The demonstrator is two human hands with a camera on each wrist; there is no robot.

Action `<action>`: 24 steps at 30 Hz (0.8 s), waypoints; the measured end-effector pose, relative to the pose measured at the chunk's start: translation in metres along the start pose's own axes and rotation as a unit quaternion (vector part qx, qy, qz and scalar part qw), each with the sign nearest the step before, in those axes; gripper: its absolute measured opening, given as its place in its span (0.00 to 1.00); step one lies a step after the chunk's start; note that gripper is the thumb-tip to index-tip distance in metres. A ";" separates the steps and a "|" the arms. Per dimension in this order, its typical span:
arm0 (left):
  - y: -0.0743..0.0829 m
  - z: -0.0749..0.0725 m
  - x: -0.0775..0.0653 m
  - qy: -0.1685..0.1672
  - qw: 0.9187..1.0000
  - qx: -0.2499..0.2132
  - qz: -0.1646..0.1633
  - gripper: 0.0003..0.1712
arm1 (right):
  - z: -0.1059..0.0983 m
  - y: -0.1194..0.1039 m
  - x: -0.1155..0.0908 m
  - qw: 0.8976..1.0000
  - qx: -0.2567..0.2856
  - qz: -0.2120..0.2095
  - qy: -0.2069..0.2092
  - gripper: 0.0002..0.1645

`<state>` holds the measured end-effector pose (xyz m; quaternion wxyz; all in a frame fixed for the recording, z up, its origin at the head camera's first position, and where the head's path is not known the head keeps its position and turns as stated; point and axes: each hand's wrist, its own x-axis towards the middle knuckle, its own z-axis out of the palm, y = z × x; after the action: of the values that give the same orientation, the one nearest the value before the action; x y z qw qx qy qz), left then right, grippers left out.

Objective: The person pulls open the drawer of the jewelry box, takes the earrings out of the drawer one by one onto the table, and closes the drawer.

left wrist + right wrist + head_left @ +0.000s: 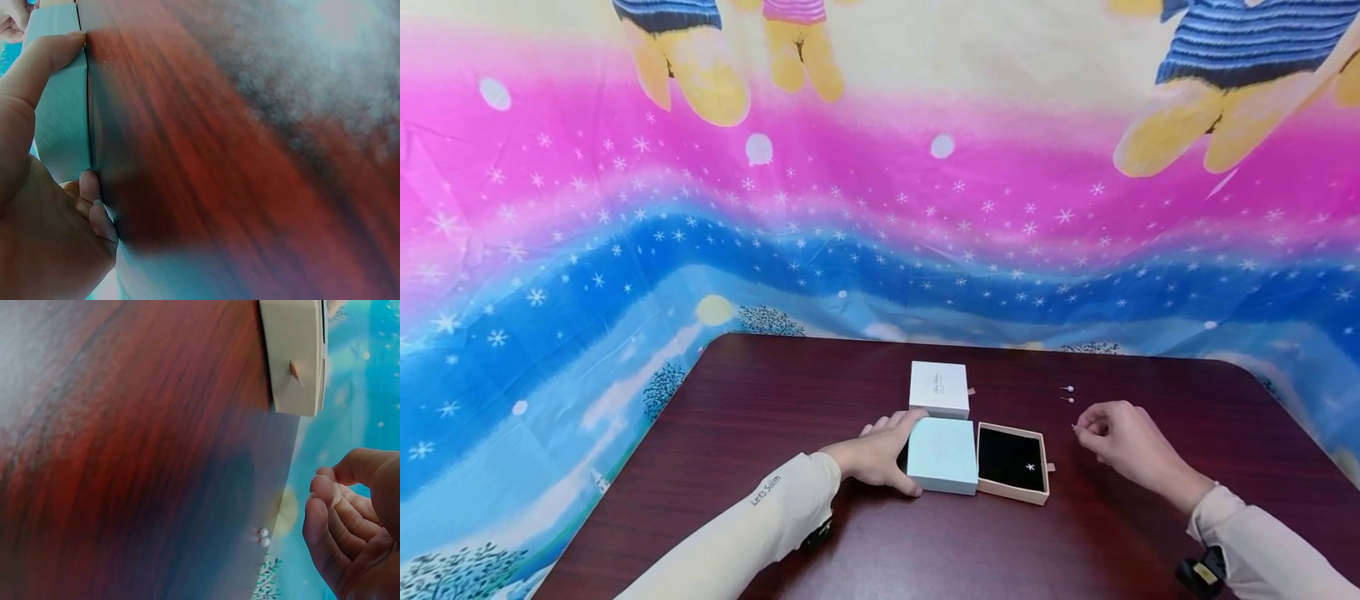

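Note:
My left hand [880, 454] grips the left side of a pale mint box [943, 454], thumb at its near edge; the left wrist view shows fingertips along the lower edge of the box [62, 119]. Against its right side lies an open drawer [1011, 492] with black lining, a small star-shaped earring [1030, 467] and a short pull tab. To the right of the drawer, above the table, my right hand [1123, 442] pinches a tiny earring [1074, 427] between thumb and index fingertip. Only a thin pin of it shows in the right wrist view.
A white box [938, 387] with small print and a tab stands just behind the mint box. Two pearl stud earrings [1070, 400] lie on the dark wood table [805, 383], beyond my right hand. A patterned cloth [880, 208] hangs behind the table.

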<state>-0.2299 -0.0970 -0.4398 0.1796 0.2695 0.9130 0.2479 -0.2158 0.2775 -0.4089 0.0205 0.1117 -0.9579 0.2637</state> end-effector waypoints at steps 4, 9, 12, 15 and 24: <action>0.000 0.000 0.000 0.000 1.000 0.001 -0.001 0.64 | 0.002 0.006 0.000 1.000 -0.005 0.002 0.000 0.05; 0.000 0.000 0.001 0.002 1.000 0.002 -0.002 0.64 | 0.004 0.009 -0.001 1.000 -0.003 0.009 -0.009 0.05; 0.001 0.000 0.000 0.002 1.000 0.003 -0.002 0.64 | 0.006 0.011 -0.001 1.000 0.003 0.016 -0.015 0.05; 0.001 0.000 0.000 0.002 1.000 0.003 -0.003 0.64 | 0.008 0.013 -0.002 1.000 0.011 0.020 -0.019 0.05; 0.000 0.000 0.000 0.001 1.000 0.002 -0.001 0.63 | 0.011 0.021 -0.002 0.999 0.020 0.033 -0.027 0.05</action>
<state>-0.2300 -0.0970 -0.4398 0.1783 0.2685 0.9141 0.2462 -0.2180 0.2897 -0.4290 -0.0165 0.0872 -0.9558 0.2803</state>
